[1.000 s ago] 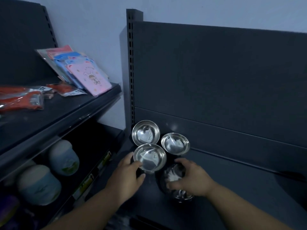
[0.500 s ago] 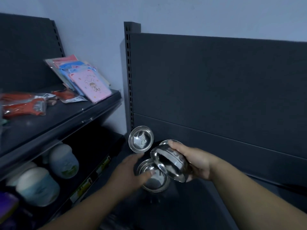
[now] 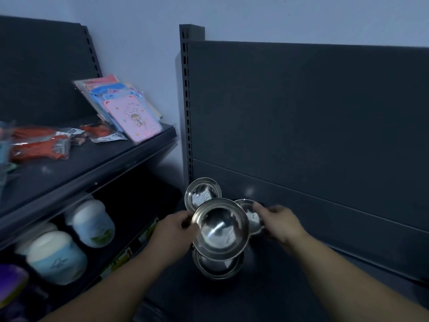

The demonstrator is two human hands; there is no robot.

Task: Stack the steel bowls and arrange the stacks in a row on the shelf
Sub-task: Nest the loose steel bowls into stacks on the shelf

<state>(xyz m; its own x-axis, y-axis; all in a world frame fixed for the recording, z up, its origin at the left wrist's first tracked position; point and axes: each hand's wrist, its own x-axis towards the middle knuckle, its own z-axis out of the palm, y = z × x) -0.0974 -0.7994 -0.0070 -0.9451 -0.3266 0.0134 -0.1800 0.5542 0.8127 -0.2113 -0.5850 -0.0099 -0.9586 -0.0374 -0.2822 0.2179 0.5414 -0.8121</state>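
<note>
Half a second ago the right hand held a bowl tilted over the front one. That upper bowl is now level, with the left hand pinching its rim, directly over the lower bowl near the left end of the shelf. Not clearly nested yet. Right hand, blurred, now at the right bowl; grip unreadable. Back bowl stands by the back-left corner. Judgement: first stack nearly formed, right bowl likely next.
</note>
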